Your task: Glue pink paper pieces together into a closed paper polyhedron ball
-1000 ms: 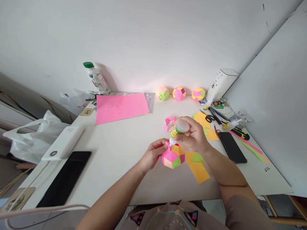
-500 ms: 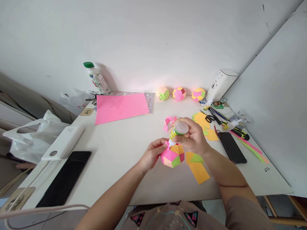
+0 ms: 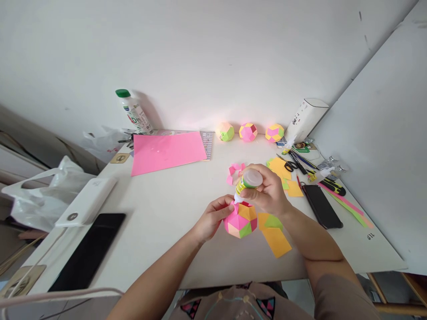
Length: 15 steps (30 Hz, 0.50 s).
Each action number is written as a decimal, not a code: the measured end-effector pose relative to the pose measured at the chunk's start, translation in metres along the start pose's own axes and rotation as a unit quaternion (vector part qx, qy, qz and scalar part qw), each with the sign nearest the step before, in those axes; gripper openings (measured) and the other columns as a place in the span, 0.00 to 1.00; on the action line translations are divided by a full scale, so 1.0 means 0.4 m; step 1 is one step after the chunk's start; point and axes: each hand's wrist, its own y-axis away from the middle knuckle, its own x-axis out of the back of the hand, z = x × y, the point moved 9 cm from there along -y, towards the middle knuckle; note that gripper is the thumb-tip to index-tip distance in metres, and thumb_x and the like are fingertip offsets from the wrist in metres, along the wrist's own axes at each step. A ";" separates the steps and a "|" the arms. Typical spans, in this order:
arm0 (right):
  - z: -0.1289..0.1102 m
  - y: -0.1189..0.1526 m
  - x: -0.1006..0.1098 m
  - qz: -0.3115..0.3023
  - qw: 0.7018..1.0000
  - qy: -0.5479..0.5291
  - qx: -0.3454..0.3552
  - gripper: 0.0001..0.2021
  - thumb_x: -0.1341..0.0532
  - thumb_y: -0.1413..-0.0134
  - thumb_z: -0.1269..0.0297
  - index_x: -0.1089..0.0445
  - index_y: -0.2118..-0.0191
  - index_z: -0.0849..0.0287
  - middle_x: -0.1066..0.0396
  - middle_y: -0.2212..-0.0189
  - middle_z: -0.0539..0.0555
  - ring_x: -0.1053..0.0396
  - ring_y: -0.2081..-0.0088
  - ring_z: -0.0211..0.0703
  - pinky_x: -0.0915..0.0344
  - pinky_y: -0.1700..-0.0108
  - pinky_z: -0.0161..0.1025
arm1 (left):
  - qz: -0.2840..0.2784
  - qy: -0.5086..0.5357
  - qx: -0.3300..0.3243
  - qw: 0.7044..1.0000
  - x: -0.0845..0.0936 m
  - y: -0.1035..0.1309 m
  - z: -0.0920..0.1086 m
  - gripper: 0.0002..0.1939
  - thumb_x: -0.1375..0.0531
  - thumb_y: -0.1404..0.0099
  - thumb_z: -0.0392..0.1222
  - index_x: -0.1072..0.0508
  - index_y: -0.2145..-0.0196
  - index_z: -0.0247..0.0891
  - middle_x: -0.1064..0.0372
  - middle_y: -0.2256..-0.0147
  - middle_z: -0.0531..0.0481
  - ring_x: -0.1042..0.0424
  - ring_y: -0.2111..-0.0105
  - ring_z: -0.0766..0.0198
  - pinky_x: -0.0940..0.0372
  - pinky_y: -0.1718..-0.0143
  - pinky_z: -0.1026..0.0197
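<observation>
A multicoloured paper ball [image 3: 240, 221] in pink, orange, green and peach is pinched at its upper left by my left hand [image 3: 213, 218]. My right hand [image 3: 267, 189] is wrapped round a small glue bottle [image 3: 246, 183], tipped nozzle down. The nozzle meets the pink paper at the top of the ball, close to my left fingertips. Just behind the bottle lie small pink paper pieces [image 3: 231, 172]. Orange and green paper pieces [image 3: 276, 241] rest to the right of the ball.
Three finished-looking paper balls [image 3: 248, 132] line the wall. Pink sheets [image 3: 169, 152] lie at the back left near a white bottle [image 3: 135, 113]. Scissors [image 3: 291, 166], pens and a black phone [image 3: 322, 206] are on the right; a white box [image 3: 87, 201] and black tablet [image 3: 89, 251] on the left.
The ball is slightly lower and turned a little, and the nozzle now sits at the pink flap's top edge. The bottle has barely moved, and both hands keep their hold.
</observation>
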 end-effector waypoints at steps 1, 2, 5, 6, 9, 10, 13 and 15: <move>0.001 0.000 0.001 0.001 1.000 0.002 -0.001 0.15 0.30 0.54 0.64 0.34 0.62 0.58 0.29 0.69 0.51 0.30 0.69 0.39 0.33 0.68 0.37 | -0.001 0.000 -0.003 1.000 0.000 0.000 0.002 0.09 0.35 0.43 0.44 0.27 0.73 0.37 0.31 0.72 0.52 0.35 0.70 0.66 0.43 0.66 0.63; 0.001 -0.001 0.001 0.001 1.000 0.003 -0.002 0.15 0.30 0.54 0.64 0.34 0.62 0.58 0.29 0.69 0.51 0.30 0.68 0.39 0.33 0.67 0.37 | -0.002 0.000 -0.006 1.000 0.000 0.000 0.002 0.09 0.35 0.42 0.44 0.26 0.73 0.37 0.32 0.72 0.52 0.35 0.70 0.65 0.42 0.66 0.63; 0.000 -0.002 -0.003 -0.007 1.000 0.002 -0.003 0.14 0.30 0.54 0.64 0.33 0.62 0.58 0.29 0.70 0.50 0.30 0.69 0.39 0.33 0.67 0.37 | -0.008 -0.001 -0.007 1.000 0.000 -0.001 0.000 0.08 0.36 0.41 0.44 0.26 0.72 0.37 0.31 0.71 0.51 0.35 0.69 0.65 0.42 0.65 0.63; 0.000 -0.002 -0.003 -0.006 1.000 0.000 -0.003 0.14 0.30 0.54 0.64 0.33 0.62 0.58 0.29 0.70 0.50 0.30 0.69 0.39 0.33 0.68 0.36 | -0.011 -0.002 -0.006 1.000 0.000 -0.001 -0.001 0.08 0.36 0.41 0.44 0.26 0.72 0.37 0.31 0.71 0.51 0.35 0.69 0.65 0.42 0.65 0.63; 0.006 -0.001 0.004 0.009 1.000 -0.001 -0.012 0.14 0.31 0.53 0.63 0.34 0.62 0.58 0.30 0.70 0.50 0.30 0.68 0.39 0.33 0.67 0.37 | -0.017 -0.006 -0.014 1.000 0.000 -0.001 0.000 0.08 0.36 0.40 0.44 0.27 0.72 0.37 0.32 0.71 0.52 0.36 0.71 0.66 0.43 0.66 0.63; 0.009 0.000 0.006 0.012 1.000 0.000 -0.017 0.15 0.31 0.53 0.63 0.34 0.62 0.58 0.30 0.70 0.51 0.30 0.68 0.40 0.32 0.67 0.37 | -0.019 -0.008 -0.019 1.000 0.000 -0.001 0.001 0.08 0.37 0.40 0.43 0.27 0.72 0.37 0.33 0.71 0.52 0.37 0.71 0.67 0.43 0.66 0.64; 0.013 0.002 0.006 0.007 1.000 0.000 -0.026 0.14 0.31 0.53 0.62 0.34 0.62 0.58 0.30 0.70 0.51 0.31 0.68 0.40 0.33 0.67 0.37 | -0.026 -0.014 -0.029 0.999 -0.001 -0.001 0.003 0.07 0.37 0.39 0.43 0.26 0.71 0.37 0.34 0.73 0.53 0.38 0.72 0.68 0.43 0.66 0.63; 0.011 0.002 0.007 0.009 1.000 -0.006 -0.021 0.14 0.31 0.53 0.63 0.34 0.62 0.58 0.30 0.70 0.50 0.31 0.69 0.39 0.33 0.67 0.37 | -0.033 -0.018 -0.029 0.999 -0.002 -0.002 0.002 0.07 0.38 0.38 0.43 0.26 0.71 0.38 0.34 0.72 0.53 0.37 0.71 0.67 0.43 0.66 0.63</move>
